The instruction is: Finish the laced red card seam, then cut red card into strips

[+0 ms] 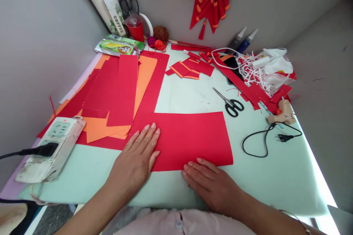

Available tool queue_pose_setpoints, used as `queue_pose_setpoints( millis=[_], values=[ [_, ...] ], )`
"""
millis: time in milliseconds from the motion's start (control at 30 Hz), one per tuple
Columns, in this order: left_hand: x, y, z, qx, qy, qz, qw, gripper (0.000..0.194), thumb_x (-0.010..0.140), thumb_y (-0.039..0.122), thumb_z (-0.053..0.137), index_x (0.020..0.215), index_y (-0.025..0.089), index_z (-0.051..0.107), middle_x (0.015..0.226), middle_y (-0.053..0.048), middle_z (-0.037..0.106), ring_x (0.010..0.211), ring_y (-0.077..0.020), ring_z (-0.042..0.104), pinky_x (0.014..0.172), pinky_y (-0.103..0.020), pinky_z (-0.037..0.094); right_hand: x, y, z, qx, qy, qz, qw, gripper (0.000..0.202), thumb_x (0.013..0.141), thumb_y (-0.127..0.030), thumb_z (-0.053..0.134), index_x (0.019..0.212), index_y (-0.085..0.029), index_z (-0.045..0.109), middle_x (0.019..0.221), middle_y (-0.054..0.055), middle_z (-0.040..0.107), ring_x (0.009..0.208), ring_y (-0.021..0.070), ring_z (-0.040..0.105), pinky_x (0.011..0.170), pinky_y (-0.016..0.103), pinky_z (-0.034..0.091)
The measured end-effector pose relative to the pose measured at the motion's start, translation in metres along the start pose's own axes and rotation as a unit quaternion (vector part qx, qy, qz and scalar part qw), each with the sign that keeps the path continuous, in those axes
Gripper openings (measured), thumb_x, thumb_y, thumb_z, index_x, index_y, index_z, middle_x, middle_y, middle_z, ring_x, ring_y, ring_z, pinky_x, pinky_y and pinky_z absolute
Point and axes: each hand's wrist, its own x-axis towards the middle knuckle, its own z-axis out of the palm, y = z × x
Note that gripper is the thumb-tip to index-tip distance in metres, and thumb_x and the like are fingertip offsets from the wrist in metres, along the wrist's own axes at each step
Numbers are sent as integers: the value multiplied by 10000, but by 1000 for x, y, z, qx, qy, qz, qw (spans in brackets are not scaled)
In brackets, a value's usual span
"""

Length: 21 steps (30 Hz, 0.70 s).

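Observation:
A red sheet of paper [190, 136] lies flat on the pale green table in front of me. My left hand [138, 156] rests palm down over its left part, with the fingers stretched out and holding nothing. At the sheet's near edge lies my right hand [208, 181], also flat, its fingertips touching the paper. Left of the sheet is a spread of overlapping red paper [110, 84] and orange paper [145, 80]. Scissors with black handles [228, 102] lie partly opened beyond the sheet, to the right.
A power strip [62, 136] with a black plug stands at the left. A glue gun [284, 114] and its cord lie at the right edge. Small red and orange pieces [190, 68], a heap of white scraps [264, 66] and a red cup [135, 31] are along the back.

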Motion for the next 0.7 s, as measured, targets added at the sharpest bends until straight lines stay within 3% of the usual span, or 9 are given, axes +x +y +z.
queue_pose_setpoints(
  millis=[333,700],
  values=[
    [1,0,2,5,-14,-1,1000,522,1003,334,310,1463,91,357,1535,-133,365,1413,-269,345,1120,-452,330,-34,8,-20,-11,-112,32,993,412,922,-85,421,1307,-111,565,1321,93,618,1224,217,562,1075,424,454],
    [0,-1,4,1,-6,-1,1000,526,1008,343,293,1467,93,350,1535,-131,366,1412,-269,348,1114,-458,341,-54,5,-22,1,-52,119,991,385,908,-53,464,1257,-141,602,1233,74,677,1197,196,593,1090,435,450]
  ],
)
